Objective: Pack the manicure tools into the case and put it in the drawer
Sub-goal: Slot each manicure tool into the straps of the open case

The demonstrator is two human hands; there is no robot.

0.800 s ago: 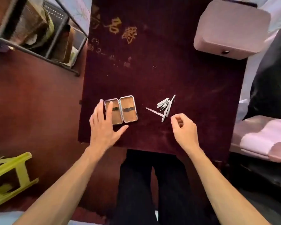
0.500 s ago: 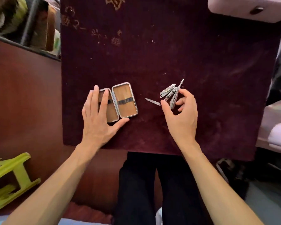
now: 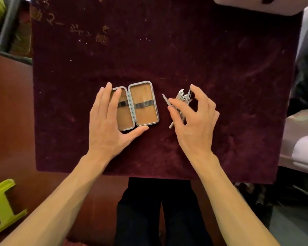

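Lying open and flat on the dark maroon velvet-covered desk: small metal-rimmed manicure case with tan lining, both halves side by side, hinge running away from the body, a dark elastic strap across each half, no tools in it yet. Resting spread on the case's left half: left hand, fingers flat, thumb at the near edge, pinning rather than gripping. Lying just right of the case: loose bundle of silver metal manicure tools, long axes mostly pointing away and slightly right, one thin file tip jutting toward the case. Curling over the bundle: right hand, thumb and forefinger closing around it; firm grip or not, cannot tell. Nearer hand to the tools: right. Nothing standing between bundle and case. Pale pink box sitting at the far right edge, well apart.
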